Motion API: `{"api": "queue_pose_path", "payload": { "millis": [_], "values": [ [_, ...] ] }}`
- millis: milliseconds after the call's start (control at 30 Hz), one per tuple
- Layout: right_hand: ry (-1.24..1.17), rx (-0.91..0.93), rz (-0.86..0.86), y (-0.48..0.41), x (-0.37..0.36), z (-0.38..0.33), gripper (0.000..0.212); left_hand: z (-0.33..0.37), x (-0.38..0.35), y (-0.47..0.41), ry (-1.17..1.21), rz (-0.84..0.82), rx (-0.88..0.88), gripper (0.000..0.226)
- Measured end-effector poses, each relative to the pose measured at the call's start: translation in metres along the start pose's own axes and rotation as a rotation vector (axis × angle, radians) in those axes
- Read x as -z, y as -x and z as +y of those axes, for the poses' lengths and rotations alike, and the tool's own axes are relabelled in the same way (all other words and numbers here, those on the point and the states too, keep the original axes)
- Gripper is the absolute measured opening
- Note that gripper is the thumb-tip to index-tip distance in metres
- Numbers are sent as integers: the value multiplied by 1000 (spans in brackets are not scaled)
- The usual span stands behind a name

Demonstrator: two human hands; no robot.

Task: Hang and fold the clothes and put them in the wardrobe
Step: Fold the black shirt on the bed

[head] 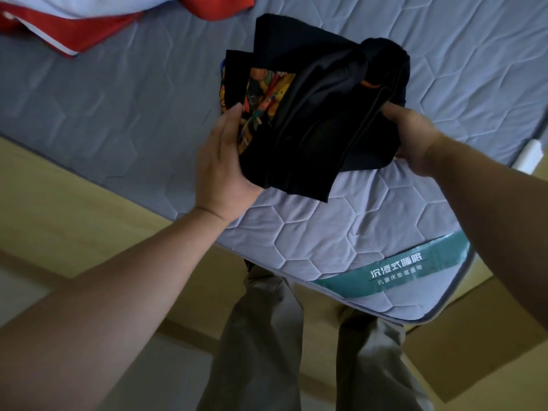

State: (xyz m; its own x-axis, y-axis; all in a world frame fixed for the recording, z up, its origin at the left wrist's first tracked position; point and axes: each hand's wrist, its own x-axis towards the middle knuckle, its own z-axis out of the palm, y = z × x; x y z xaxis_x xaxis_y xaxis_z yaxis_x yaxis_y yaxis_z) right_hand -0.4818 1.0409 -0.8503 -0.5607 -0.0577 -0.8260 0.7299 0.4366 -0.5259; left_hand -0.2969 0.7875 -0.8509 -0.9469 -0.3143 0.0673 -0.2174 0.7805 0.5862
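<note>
A stack of folded dark clothes, with a colourful printed garment tucked into its left side, is held above the mattress. My left hand grips the stack's left side, thumb on top. My right hand grips its right edge. The fingers underneath are hidden by the fabric.
The grey quilted mattress lies on a pale wooden bed frame. Red and white clothes are piled at the far left of the mattress. A teal label marks the near corner. My legs in khaki trousers stand against the bed.
</note>
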Motion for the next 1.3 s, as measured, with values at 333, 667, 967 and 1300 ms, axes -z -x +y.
{"api": "queue_pose_path", "payload": {
  "millis": [333,667,967,1300],
  "values": [
    [78,-47,82,7,-8,-2,63,2,7,-55,174,-41,650,61],
    [200,-36,236,6,-25,-13,110,7,-20,-88,-378,-26,514,45],
    [914,611,623,14,-48,-21,67,-1,5,-123,-121,-622,-466,81],
    [1048,225,-143,-5,-44,-108,105,-1,5,-175,-395,-926,-222,157]
  ]
}}
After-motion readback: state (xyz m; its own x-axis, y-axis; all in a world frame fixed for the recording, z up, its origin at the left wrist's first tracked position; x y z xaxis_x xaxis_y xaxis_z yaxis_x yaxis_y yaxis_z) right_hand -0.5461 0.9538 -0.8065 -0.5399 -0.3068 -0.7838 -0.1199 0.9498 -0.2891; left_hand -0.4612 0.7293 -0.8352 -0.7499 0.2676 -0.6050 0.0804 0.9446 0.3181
